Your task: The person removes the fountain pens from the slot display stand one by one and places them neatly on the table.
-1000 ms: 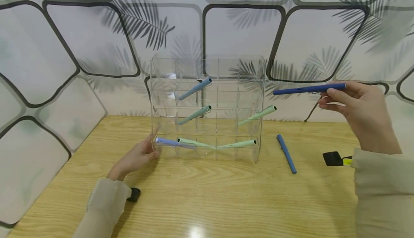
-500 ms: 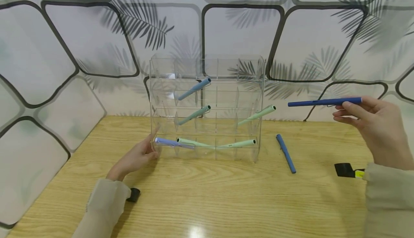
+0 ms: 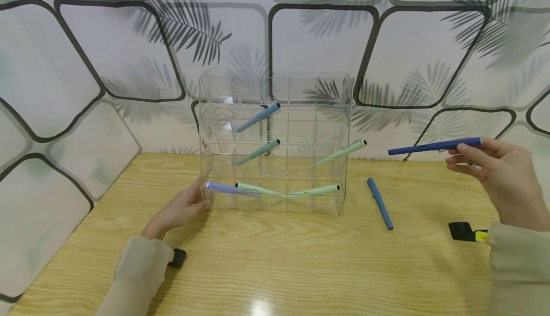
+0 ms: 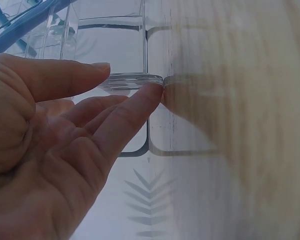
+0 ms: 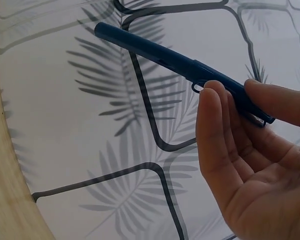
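Observation:
A dark blue capped pen is pinched near its cap end by my right hand, right of the rack and above the table. In the right wrist view, thumb and fingertips grip this pen by its clip. My left hand holds the lower left corner of a clear acrylic rack; in the left wrist view, thumb and fingers lie about the panel edge. Inside the rack are a blue pen, a teal pen, a periwinkle pen and several light green pens.
Another blue pen lies on the wooden table, right of the rack. A patterned wall covering rises close behind. A black wrist-camera piece juts from the right sleeve.
My right hand has moved right and down, away from the rack, with the dark blue pen still pinched. The left hand and the rack stay put.

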`<move>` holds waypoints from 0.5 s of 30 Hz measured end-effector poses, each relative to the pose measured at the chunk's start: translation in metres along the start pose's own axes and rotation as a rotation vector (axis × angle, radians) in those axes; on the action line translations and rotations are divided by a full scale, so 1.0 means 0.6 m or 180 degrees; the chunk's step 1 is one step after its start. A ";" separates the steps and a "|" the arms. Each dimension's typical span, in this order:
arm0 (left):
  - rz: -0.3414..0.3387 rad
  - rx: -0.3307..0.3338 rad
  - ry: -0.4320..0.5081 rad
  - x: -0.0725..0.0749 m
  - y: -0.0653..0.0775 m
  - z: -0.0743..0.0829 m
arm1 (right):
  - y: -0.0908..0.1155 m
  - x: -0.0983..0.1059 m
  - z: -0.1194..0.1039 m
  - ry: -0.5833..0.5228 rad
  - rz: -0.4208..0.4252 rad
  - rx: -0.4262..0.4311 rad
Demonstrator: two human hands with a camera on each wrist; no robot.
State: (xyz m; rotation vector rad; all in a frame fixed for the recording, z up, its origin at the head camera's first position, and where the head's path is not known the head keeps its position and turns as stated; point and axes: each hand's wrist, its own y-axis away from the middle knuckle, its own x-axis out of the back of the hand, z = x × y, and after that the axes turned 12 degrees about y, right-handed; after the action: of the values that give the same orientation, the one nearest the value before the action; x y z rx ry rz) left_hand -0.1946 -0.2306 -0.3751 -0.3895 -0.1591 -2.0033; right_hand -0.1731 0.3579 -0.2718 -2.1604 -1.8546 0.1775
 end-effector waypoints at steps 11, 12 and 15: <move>0.0012 0.0101 0.0036 0.000 -0.002 -0.003 | -0.016 0.013 0.034 -0.0427 -0.0437 -0.0345; 0.0006 0.0090 0.0045 0.001 -0.002 -0.004 | -0.018 0.013 0.038 -0.0400 -0.0464 -0.0362; -0.0011 0.0072 0.0060 0.001 -0.002 -0.003 | -0.024 0.014 0.048 -0.0358 -0.0540 -0.0449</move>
State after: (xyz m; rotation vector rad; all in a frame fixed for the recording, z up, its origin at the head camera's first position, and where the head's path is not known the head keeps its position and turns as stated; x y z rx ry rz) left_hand -0.1964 -0.2308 -0.3764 -0.3559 -0.1706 -2.0061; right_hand -0.1935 0.3718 -0.2944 -2.1077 -2.1629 0.1385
